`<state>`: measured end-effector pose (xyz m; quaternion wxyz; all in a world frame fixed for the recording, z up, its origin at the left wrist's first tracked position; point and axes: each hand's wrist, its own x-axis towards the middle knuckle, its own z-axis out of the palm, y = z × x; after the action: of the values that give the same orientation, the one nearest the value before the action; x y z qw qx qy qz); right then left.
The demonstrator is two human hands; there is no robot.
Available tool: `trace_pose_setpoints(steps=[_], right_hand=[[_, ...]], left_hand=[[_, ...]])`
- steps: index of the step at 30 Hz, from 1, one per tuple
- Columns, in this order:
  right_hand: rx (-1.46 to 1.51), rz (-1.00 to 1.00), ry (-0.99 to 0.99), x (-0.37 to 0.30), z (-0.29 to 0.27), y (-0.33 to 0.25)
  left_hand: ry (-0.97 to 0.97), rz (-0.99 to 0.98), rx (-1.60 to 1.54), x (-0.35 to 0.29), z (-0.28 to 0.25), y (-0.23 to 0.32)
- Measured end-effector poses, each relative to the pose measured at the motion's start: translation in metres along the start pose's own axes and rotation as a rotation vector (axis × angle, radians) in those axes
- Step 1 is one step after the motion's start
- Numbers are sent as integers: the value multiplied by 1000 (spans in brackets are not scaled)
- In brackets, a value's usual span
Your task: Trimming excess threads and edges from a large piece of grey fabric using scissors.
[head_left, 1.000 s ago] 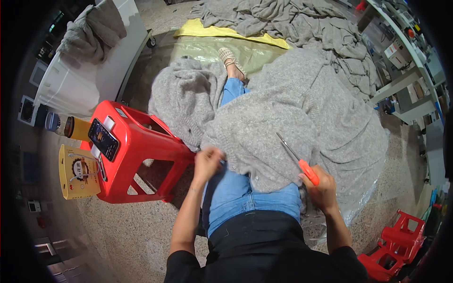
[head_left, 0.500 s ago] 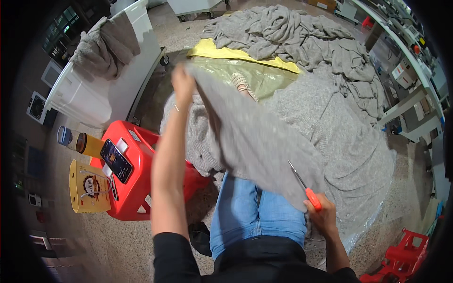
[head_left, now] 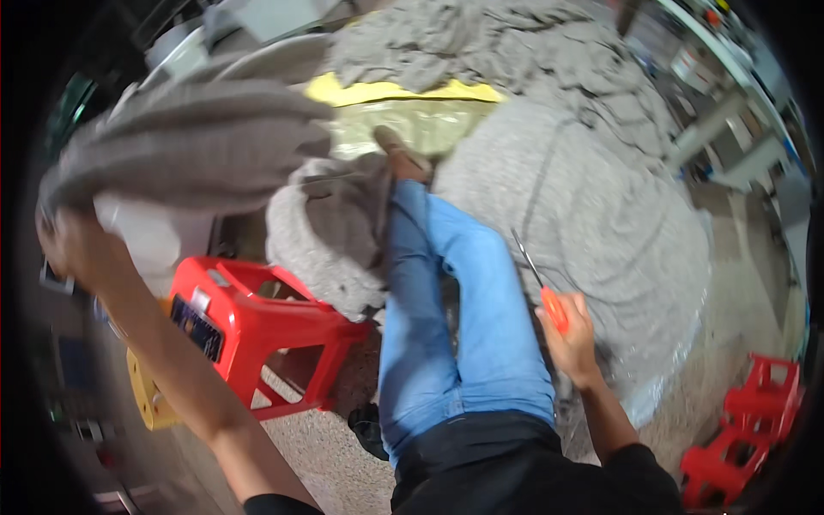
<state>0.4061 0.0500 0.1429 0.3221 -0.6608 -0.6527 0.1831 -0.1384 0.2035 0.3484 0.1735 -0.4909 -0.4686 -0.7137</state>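
Observation:
Off to the far left, my left hand (head_left: 73, 245) is closed on a grey knitted piece (head_left: 206, 146), which streams out blurred over the white bin. My right hand (head_left: 571, 335), above the right edge of my lap, grips a slim pointed metal tool with an orange-red handle (head_left: 554, 311). Its tip points up and away from me; the exact kind cannot be made out. Beyond my right hand spreads a large heap of light grey knit fabric (head_left: 601, 206). Another grey knit bundle (head_left: 322, 232) lies left of my legs.
A red plastic stool (head_left: 257, 318) at my left carries a phone (head_left: 196, 326); a yellow bag (head_left: 150, 395) is beside it. The white bin (head_left: 159, 236) stands beyond. More grey cloth (head_left: 481, 43) lies past the yellow sheet (head_left: 412, 93). Red stools (head_left: 742, 429) and a workbench (head_left: 730, 129) are right.
My left hand has swung far left, carrying the grey knitted piece off my lap toward the white bin. My right hand has let go of the cloth, keeps the tool and moved slightly forward.

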Motion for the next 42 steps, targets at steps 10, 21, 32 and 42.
trace_pose_setpoints(steps=[10, 21, 32, 42], right_hand=[[-191, -179, 194, 53, 46, 168], [-537, -234, 64, 112, 120, 187], [21, -96, 14, 20, -18, 46], [-131, 63, -577, -79, -54, 47]], left_hand=[[-715, -639, 412, -409, -57, 80], [-943, -1658, -629, -463, 90, 169], [-267, -2325, -812, -480, 192, 166], [-796, -1829, -798, -452, 47, 181]])
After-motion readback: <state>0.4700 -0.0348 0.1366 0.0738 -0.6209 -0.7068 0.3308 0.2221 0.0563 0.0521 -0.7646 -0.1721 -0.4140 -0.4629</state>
